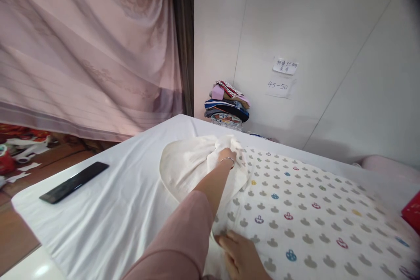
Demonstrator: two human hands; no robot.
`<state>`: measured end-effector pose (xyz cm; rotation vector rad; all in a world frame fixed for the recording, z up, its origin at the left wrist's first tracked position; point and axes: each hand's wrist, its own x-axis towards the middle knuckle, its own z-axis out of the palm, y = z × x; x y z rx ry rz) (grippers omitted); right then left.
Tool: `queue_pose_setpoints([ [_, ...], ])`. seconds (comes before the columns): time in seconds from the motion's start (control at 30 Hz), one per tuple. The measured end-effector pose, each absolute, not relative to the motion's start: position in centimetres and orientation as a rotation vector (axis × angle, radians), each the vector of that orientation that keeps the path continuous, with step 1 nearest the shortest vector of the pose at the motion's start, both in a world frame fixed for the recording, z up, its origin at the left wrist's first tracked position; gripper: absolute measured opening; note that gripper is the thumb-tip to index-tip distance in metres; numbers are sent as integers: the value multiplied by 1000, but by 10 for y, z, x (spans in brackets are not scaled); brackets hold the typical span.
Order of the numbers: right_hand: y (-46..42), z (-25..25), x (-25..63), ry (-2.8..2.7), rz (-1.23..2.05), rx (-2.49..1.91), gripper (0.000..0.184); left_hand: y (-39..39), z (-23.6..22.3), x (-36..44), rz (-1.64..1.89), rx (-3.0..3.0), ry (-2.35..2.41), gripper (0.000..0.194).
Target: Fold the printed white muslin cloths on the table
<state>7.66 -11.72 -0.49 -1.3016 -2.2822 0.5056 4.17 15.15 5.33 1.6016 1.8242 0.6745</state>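
A white cloth (297,192) printed with grey mushroom-like shapes and a few coloured ones lies spread over the table. At its left end a plain white part (183,162) is turned up and bunched, with a rounded outer edge. My left hand (228,154), a bracelet at its wrist, reaches far across and is closed on the bunched fabric; its fingertips are mostly hidden. Nearer to me, my right hand (241,251) pinches the cloth's near edge with bent fingers. My pink left sleeve covers part of the cloth between the hands.
A white sheet (114,197) covers the table, and a black phone-like slab (75,182) rests on its left side. Folded textiles (227,105) are stacked behind the far edge by the wall. A red object (411,212) stands at the right edge. Pink curtain (88,43) hangs at left.
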Motion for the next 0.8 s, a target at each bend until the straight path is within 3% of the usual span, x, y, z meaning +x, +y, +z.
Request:
queue_pose_setpoints([
  [0.2,-118,-14,81,-2252,554,-1277,52,150,62,33,1002,1505,1677,6],
  [0.47,-114,-36,88,-2291,651,-1214,79,182,127,-121,1389,1374,1860,23],
  [0.63,-113,-45,91,-2291,656,-1270,81,149,85,-217,1145,1382,2141,8],
  [0.8,-114,-63,95,-2297,519,-1358,84,128,39,-244,990,1413,2307,14],
])
